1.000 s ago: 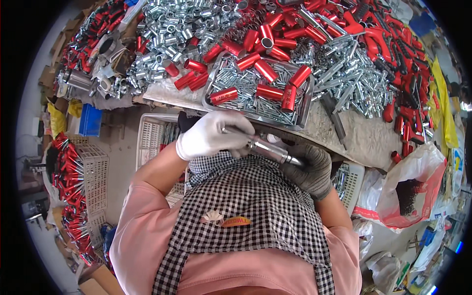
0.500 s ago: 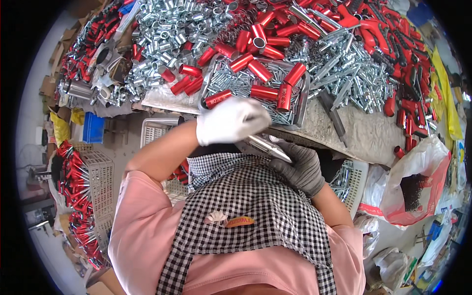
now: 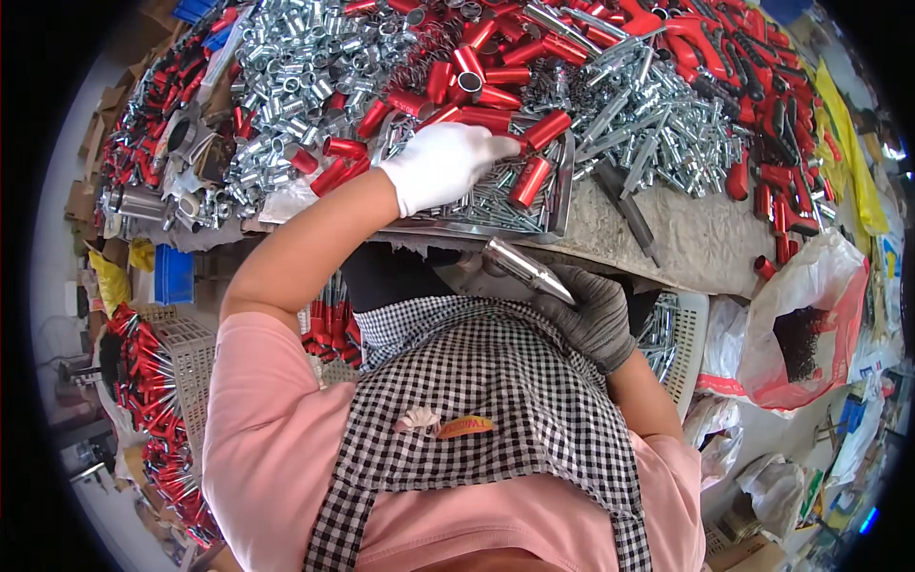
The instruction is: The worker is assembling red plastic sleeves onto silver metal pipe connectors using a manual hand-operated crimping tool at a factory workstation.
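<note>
My left hand, in a white glove, reaches over the metal tray at the table's front edge. Its fingers close on a red metal tube, mostly hidden by the glove. More red tubes lie in the tray over a bed of thin silver screws or pins. Below the table edge, in front of the checked apron, my right hand, in a grey glove, grips a shiny silver slotted metal tube. That tube slants up to the left, its open end away from the palm.
Silver ring sleeves are heaped at the back left, with silver rods at the back right. Red-and-black handles pile along the right. A dark flat metal bar lies beside the tray. A plastic bag hangs at the right.
My left hand has moved from beside the silver tube up and forward into the tray, onto a red tube. The right hand still holds the silver tube, whose open end now shows.
</note>
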The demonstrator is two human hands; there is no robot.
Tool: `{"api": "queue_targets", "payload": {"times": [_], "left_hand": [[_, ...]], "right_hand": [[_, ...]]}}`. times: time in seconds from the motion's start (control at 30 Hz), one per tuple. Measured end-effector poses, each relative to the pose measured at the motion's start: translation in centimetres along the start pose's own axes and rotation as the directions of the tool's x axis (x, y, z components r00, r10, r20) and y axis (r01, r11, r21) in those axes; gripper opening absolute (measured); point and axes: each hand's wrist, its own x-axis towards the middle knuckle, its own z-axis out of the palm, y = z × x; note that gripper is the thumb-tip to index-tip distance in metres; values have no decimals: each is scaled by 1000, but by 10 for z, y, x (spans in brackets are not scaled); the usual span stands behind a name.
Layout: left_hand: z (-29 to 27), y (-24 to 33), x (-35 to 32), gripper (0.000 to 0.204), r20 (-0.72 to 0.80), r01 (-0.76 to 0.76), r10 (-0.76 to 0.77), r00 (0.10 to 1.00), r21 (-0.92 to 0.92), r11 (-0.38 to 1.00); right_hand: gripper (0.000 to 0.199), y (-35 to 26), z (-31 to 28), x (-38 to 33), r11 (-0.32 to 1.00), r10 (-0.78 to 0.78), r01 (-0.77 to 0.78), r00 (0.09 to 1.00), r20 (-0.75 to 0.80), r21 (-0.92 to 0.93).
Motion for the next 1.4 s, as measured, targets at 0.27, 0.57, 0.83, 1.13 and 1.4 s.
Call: {"api": "queue_targets", "payload": {"times": [0.27,0.57,0.83,1.13,1.4], "left_hand": [[-30,51,-46,10,-256,48,-222,941,-548,835],[4,93,-68,32,-260,-43,-191,947,-687,725],[6,106,-75,21,-174,73,-334,927,-786,613],[15,83,-86,11,-333,-286,120,935,-515,808],[-38,82,-67,40,574,514,-68,816,-669,537]], "right_hand": [[46,-16,1,18,983,-182,182,983,23,-13],[55,-18,15,25,991,-133,131,981,145,25],[56,-28,19,16,826,-360,336,932,34,-454],[50,-29,22,11,792,-404,353,915,6,-498],[49,-21,29,5,608,-572,474,818,62,-637]]}}
